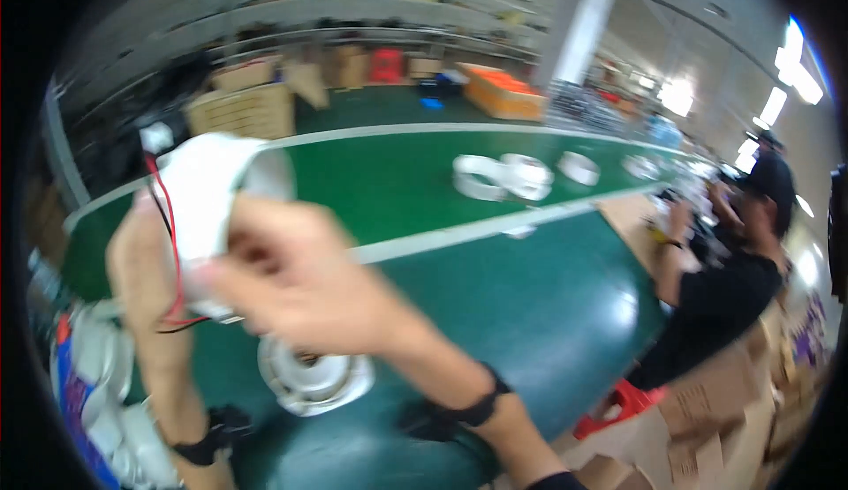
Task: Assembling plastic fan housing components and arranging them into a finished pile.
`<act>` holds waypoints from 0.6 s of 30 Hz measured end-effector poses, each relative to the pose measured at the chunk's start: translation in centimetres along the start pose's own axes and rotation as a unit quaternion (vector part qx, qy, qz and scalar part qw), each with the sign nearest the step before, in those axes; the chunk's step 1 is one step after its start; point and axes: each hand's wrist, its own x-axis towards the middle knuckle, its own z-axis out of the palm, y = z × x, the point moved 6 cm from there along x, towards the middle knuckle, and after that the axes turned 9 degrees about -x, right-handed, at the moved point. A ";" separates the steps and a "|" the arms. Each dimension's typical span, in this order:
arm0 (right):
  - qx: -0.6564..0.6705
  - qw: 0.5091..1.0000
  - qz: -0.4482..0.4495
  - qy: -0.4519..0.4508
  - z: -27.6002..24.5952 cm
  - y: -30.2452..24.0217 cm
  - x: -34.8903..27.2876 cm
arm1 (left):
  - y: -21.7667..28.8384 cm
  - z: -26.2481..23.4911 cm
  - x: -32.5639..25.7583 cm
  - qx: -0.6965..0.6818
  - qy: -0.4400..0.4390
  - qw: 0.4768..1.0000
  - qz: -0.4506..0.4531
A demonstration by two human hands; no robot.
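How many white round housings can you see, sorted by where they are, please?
Held in the hands: 1, the white housing with red and black wires, between left hand and right hand
On the green surface just below the hands: 1
Farther off on the green surface: 4 clearly visible
Total: 6

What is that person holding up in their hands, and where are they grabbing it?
A white round housing with red and black wires: left hand behind it, right hand at its front rim.
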 end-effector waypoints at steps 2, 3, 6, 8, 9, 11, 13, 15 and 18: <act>0.022 0.995 0.090 0.039 -2.2 0.1 -1.0 | 0.0 2.9 0.3 -0.276 0.004 0.935 -0.222; 0.034 0.994 0.083 0.060 -2.3 -0.6 -1.0 | 2.2 2.8 1.2 -0.373 0.006 0.898 -0.233; 0.148 0.977 0.085 0.125 -3.7 -0.9 -1.1 | 3.8 3.2 1.6 -0.394 -0.116 0.876 -0.253; 0.193 0.960 0.111 0.172 -4.6 0.1 -1.2 | 3.5 3.6 1.1 -0.376 -0.123 0.898 -0.191; 0.197 0.952 0.122 0.200 -5.1 0.3 -1.1 | 3.7 3.5 1.5 -0.357 -0.139 0.912 -0.145; 0.257 0.933 0.126 0.217 -5.9 1.0 -1.0 | 3.5 3.2 1.6 -0.326 -0.151 0.927 -0.107; 0.279 0.930 0.121 0.205 -6.3 1.3 -0.9 | 3.8 3.1 1.8 -0.299 -0.165 0.937 -0.065; 0.304 0.925 0.118 0.193 -6.0 1.3 -0.8 | 3.8 3.1 1.8 -0.293 -0.185 0.934 -0.084; 0.277 0.935 0.116 0.188 -5.4 0.8 -0.8 | 3.7 3.1 1.8 -0.305 -0.154 0.933 -0.110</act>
